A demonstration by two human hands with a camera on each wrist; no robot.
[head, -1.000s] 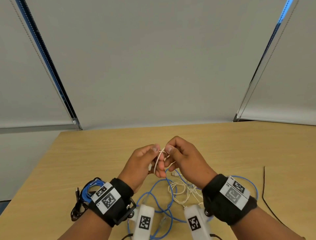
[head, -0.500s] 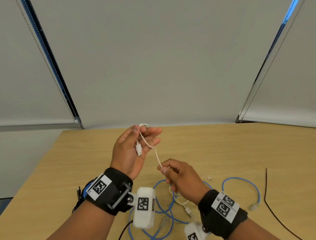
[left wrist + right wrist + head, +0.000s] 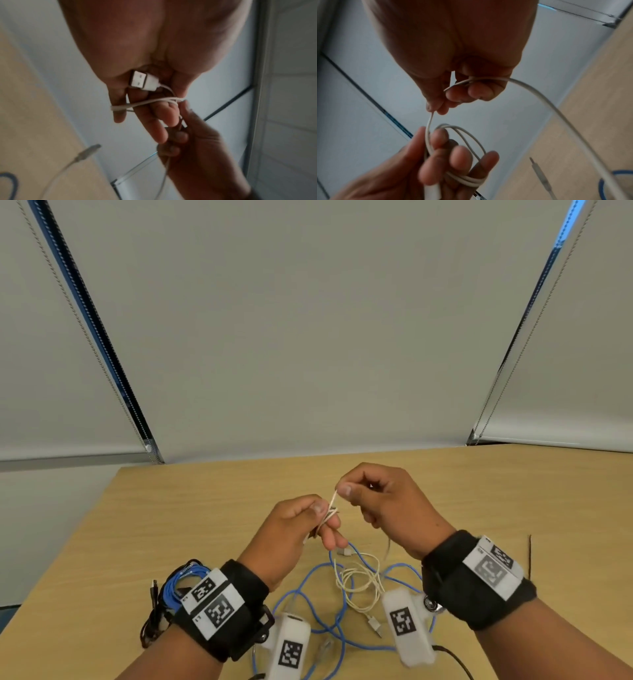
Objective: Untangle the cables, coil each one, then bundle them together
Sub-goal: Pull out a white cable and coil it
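A thin white USB cable (image 3: 331, 507) runs between both hands above the wooden table (image 3: 212, 508). My left hand (image 3: 310, 523) holds its USB plug (image 3: 143, 81) in the palm, and several turns of the cable (image 3: 471, 180) lie wound round its fingers. My right hand (image 3: 356, 493) pinches the cable (image 3: 431, 115) between thumb and forefinger just above the left hand. The rest of the white cable (image 3: 361, 583) lies in loose loops on the table below, tangled with a blue network cable (image 3: 315, 607).
A coiled blue cable (image 3: 180, 585) and a black cable (image 3: 154, 611) lie at the left behind my left wrist. A thin black cable (image 3: 530, 553) lies at the right. A grey plug on a lead (image 3: 539, 174) lies on the table.
My left hand has come down from its raised place and my right hand has risen above it. More turns of white cable lie round the left fingers.
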